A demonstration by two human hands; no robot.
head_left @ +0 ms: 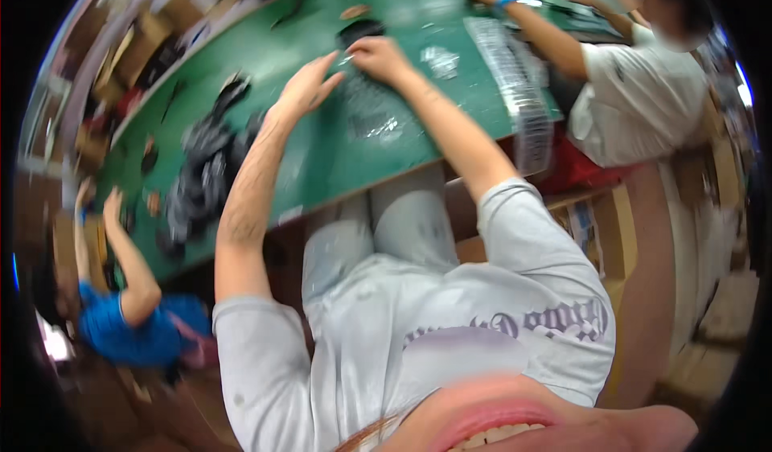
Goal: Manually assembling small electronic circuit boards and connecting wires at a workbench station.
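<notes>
My left hand [310, 86] is over the green table with its fingers apart and nothing in them. My right hand [382, 59] is closed, its thumb and fingertips pressed together just right of the left fingertips; what they pinch is too small and blurred to name. Right beyond those fingers lies a dark, rounded item [362, 29]. Below my hands, a clear plastic bag [371, 110] with a shiny surface lies flat on the green table [322, 170], near its front edge.
A heap of dark plastic-wrapped items [211, 166] lies to the left. Crumpled clear plastic [440, 62] and a long strip of printed bags [511, 82] are at right. Co-workers in a white shirt [643, 98] and a blue shirt [137, 327] work at either side.
</notes>
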